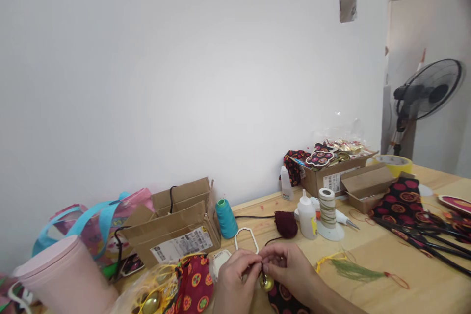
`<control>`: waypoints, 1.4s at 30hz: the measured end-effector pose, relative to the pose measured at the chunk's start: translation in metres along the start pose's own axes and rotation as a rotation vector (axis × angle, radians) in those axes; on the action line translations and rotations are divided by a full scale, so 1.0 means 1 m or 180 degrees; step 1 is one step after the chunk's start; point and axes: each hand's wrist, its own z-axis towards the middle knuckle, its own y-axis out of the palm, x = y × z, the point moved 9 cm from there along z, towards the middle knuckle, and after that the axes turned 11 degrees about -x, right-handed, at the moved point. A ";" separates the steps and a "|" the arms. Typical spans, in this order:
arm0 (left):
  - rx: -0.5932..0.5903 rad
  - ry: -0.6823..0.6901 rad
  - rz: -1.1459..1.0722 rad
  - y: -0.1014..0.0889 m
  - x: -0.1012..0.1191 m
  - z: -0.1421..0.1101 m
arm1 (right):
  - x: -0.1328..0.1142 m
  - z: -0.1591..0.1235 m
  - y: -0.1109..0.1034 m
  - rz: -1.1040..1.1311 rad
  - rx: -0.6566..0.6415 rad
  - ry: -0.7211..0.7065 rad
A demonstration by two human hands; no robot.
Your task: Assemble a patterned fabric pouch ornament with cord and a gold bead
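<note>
My left hand (234, 278) and my right hand (290, 271) meet at the bottom middle, fingers pinched together over a small gold bell (267, 282) on a dark cord. Both hands grip it from either side. Under my right hand lies a black fabric piece with red circles (284, 299). Just left of my left hand sits a red patterned pouch (196, 282), and a clear bag holding gold bells (152, 297). A white oval ring (246, 240) lies on the wooden table (368, 255) just beyond my fingers.
An open cardboard box (172, 228), a teal thread cone (225, 218), a dark red yarn ball (286, 223), glue bottles (306, 216) and a cord spool (327, 208) stand behind. A green tassel (353, 270), patterned cloth (401, 201), a box of trims (331, 167) and a fan (427, 91) are at the right. A pink container (66, 277) is at left.
</note>
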 end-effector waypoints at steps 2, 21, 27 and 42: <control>0.0025 -0.0014 -0.0063 -0.001 -0.003 0.000 | -0.007 -0.002 -0.004 -0.0368 0.0143 0.0026; -0.0058 -0.0242 -0.0383 0.001 -0.017 0.000 | -0.029 -0.007 -0.010 -0.1520 0.0051 -0.0065; -0.0254 -0.0737 -0.0653 -0.001 -0.033 -0.002 | -0.050 -0.007 -0.016 -0.2188 -0.0046 -0.0139; -0.0575 -0.1117 -0.0984 0.005 -0.050 -0.009 | -0.045 -0.007 -0.020 -0.2432 -0.0070 0.0011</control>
